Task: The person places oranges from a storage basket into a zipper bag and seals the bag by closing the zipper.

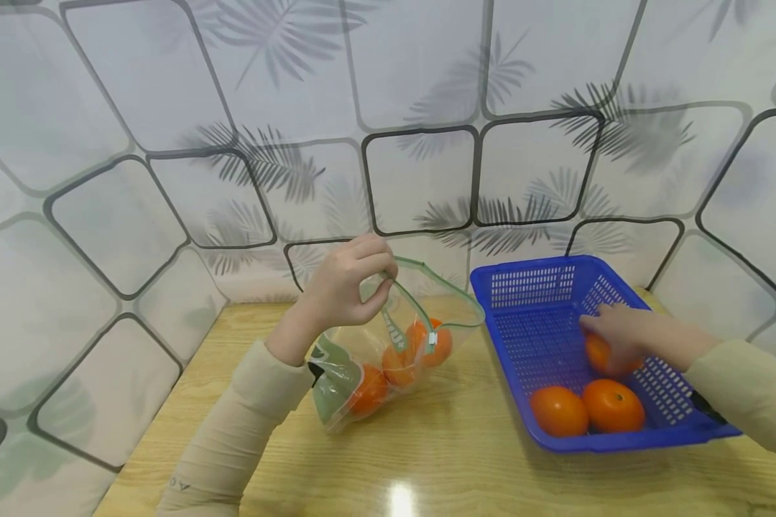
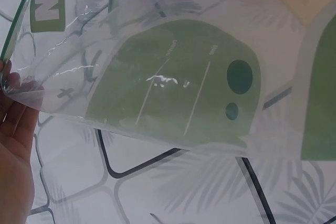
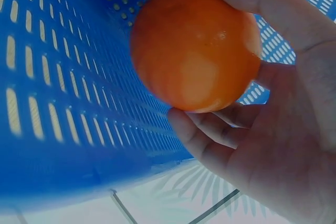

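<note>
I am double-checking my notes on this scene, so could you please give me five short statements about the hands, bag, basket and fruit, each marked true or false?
1. The left hand holds the bag near its opening. True.
2. The basket is green. False: it is blue.
3. The right hand is empty. False: it holds an orange fruit.
4. Two other fruits rest side by side in the basket. True.
5. The bag lies inside the basket. False: it is outside.
</note>
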Demonstrator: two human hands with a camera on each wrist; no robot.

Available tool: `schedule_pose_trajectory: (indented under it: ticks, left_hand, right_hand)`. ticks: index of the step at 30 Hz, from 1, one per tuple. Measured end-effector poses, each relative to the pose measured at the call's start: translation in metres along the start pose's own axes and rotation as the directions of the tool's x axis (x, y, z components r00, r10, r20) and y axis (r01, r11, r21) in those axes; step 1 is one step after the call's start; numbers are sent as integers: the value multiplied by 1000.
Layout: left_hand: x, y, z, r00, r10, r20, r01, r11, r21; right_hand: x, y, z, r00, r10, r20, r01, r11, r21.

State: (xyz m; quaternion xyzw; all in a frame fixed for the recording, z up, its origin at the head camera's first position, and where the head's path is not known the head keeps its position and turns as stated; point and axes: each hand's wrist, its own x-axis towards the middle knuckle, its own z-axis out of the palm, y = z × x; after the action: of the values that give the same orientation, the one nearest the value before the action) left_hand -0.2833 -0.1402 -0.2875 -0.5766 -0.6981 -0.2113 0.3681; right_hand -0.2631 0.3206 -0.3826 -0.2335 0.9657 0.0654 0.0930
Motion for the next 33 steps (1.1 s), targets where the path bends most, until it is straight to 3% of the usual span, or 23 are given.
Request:
schedule_pose_trajectory:
  ticks: [13, 33]
  left_hand:
    - [-1, 0, 1, 1000, -1, 4, 1, 1000, -1]
    - [0, 1, 1, 1000, -6, 3, 6, 1000, 2]
  right_hand:
    - [5, -3, -4, 996, 9, -92, -12, 999, -40]
    - [5, -20, -30, 969, -85, -230, 49, 987, -155]
